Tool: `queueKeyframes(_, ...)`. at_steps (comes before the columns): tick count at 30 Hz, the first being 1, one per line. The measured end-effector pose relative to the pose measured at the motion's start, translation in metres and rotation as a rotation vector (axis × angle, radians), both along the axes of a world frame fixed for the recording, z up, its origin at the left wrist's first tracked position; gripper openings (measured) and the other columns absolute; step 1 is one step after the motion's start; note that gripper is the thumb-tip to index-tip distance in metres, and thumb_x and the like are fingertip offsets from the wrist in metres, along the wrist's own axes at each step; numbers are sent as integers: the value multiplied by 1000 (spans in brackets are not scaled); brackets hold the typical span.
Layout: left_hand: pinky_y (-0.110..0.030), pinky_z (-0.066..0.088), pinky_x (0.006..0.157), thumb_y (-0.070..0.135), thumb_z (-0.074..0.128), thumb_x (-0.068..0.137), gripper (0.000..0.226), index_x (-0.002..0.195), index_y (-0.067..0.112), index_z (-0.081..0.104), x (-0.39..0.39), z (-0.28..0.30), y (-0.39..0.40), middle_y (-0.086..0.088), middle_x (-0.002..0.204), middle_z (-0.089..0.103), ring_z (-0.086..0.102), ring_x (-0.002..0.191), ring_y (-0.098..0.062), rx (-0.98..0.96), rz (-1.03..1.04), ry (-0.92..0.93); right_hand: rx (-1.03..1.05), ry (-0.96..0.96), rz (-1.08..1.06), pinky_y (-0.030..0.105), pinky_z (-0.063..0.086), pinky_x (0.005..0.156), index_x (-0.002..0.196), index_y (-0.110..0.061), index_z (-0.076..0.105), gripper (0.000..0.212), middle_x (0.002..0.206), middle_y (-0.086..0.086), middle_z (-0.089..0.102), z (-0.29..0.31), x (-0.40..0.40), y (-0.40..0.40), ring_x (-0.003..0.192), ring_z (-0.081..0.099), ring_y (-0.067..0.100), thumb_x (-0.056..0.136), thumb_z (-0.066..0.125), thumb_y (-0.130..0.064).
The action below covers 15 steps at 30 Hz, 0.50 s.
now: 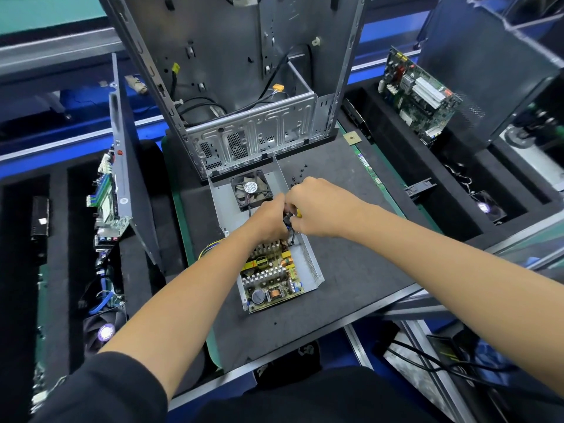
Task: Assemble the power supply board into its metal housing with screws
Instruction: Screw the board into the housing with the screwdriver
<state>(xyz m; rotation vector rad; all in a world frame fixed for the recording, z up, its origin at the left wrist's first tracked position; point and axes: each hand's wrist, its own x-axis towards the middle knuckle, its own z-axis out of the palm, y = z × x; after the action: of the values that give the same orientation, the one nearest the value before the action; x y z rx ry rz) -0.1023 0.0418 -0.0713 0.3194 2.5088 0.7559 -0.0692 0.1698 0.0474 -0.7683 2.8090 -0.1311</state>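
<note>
The power supply board point(270, 274) lies inside its open grey metal housing point(311, 264) on the dark mat. A black fan point(251, 190) sits at the housing's far end. My right hand point(317, 207) grips a screwdriver with a yellow and black handle point(293, 216), its shaft pointing down at the board's far right corner. My left hand point(268, 221) is curled beside the shaft, fingers at the tool; what they pinch is hidden. Several small black screws point(297, 175) lie loose on the mat just beyond my right hand.
An upright computer case point(244, 87) stands right behind the housing. A side panel with a motherboard point(119, 178) leans at left, another motherboard point(418, 93) at right. A memory stick point(367, 166) and a small chip point(351, 138) lie at the mat's right edge.
</note>
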Motion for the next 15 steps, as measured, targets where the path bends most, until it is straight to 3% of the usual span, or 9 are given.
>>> queueKeyframes(7,-26,32,48,5,69,64,42,71,29,35,-1,-4,-1,2,75,50,46,62,-14,24,-4,20,-12,-1,-13,22,29,44,86,-7,65,11,75,10,57,-1,0,-1,62,52,26,83,56,-13)
queueKeyframes(12,-25,32,49,6,71,64,38,76,25,41,-1,-6,-3,3,76,50,45,63,-13,40,-10,29,2,-10,8,27,41,54,88,-6,66,13,80,13,63,-2,-1,-3,67,55,27,83,55,-10)
queueKeyframes(15,-27,36,52,6,71,67,33,84,19,46,0,-8,-4,0,79,53,49,69,-20,47,-27,40,12,-25,32,32,51,61,88,-5,65,13,81,13,65,-4,-1,-5,74,61,29,84,55,-12)
